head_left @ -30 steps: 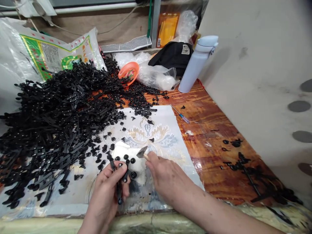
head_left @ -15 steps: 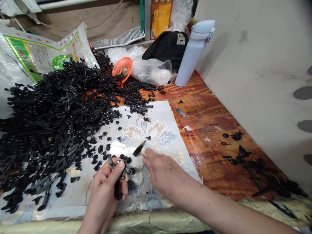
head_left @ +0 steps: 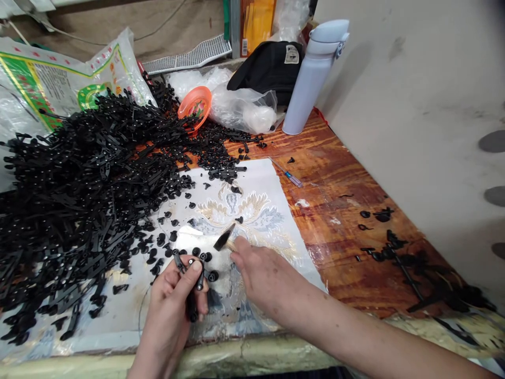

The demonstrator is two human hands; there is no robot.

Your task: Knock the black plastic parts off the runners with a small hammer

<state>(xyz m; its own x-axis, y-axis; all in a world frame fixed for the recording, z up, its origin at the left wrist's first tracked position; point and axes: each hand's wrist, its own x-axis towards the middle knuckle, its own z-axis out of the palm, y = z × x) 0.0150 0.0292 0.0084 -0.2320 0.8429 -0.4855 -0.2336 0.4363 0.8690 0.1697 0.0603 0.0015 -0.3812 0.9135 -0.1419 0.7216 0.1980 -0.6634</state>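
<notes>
As we look down from the head camera, our left hand is curled snugly around a few black plastic parts, thumb pressed on top, just above the patterned cloth. Our right hand is wrapped firmly around the short handle of what looks like a small hammer, its dark head just beside those parts, apart from them. Round black caps lie near the left fingertips, and a big black pile spreads beyond. We judge the step in hand to be steadying the parts for the tool; the next move seems to call for careful aim, thumb clear.
</notes>
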